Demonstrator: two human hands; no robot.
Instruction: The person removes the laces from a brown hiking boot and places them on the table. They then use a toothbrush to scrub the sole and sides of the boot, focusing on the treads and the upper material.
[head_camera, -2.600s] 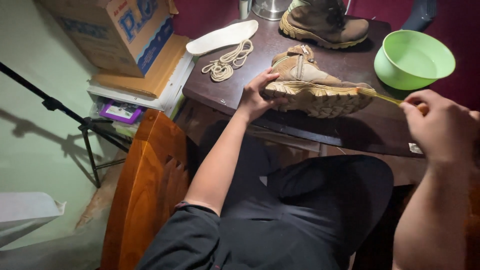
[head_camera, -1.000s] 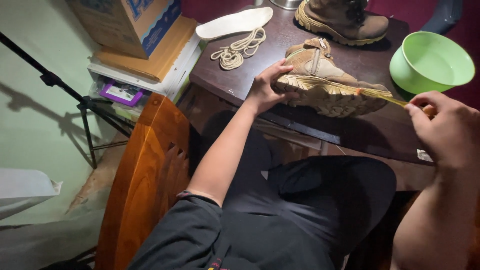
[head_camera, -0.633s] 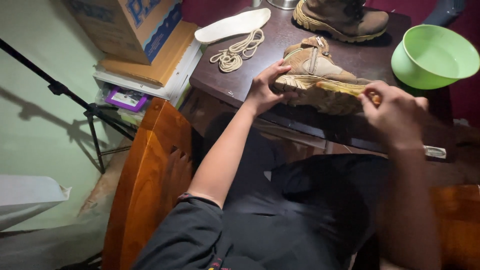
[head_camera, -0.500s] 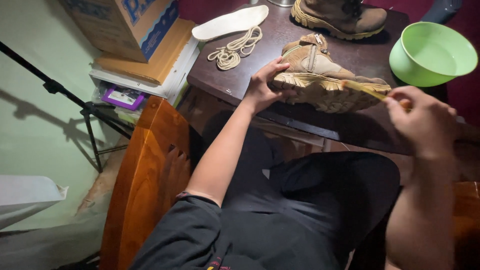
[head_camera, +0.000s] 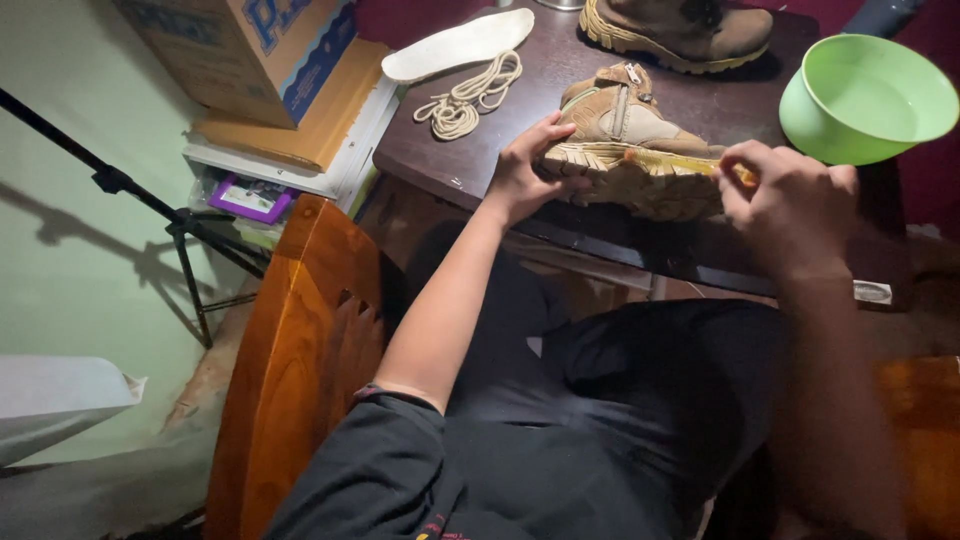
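A tan boot (head_camera: 625, 120) lies on its side on the dark wooden table (head_camera: 560, 70), its muddy sole (head_camera: 640, 180) turned toward me. My left hand (head_camera: 525, 170) grips the heel end of the boot. My right hand (head_camera: 790, 205) pinches a thin yellow-handled tool (head_camera: 680, 163) that lies along the sole; its working end is hidden against the sole.
A second boot (head_camera: 680, 30) stands at the back. A green bowl (head_camera: 865, 95) sits at the right. A coiled lace (head_camera: 465, 100) and a white insole (head_camera: 460, 45) lie at the left. A cardboard box (head_camera: 250, 50) on stacked papers, a tripod (head_camera: 150, 205) and a wooden chair (head_camera: 300, 360) are to my left.
My right hand has slid back and forth along the sole with the yellow tool and now sits close to the boot's toe end. My left hand has kept its hold on the heel.
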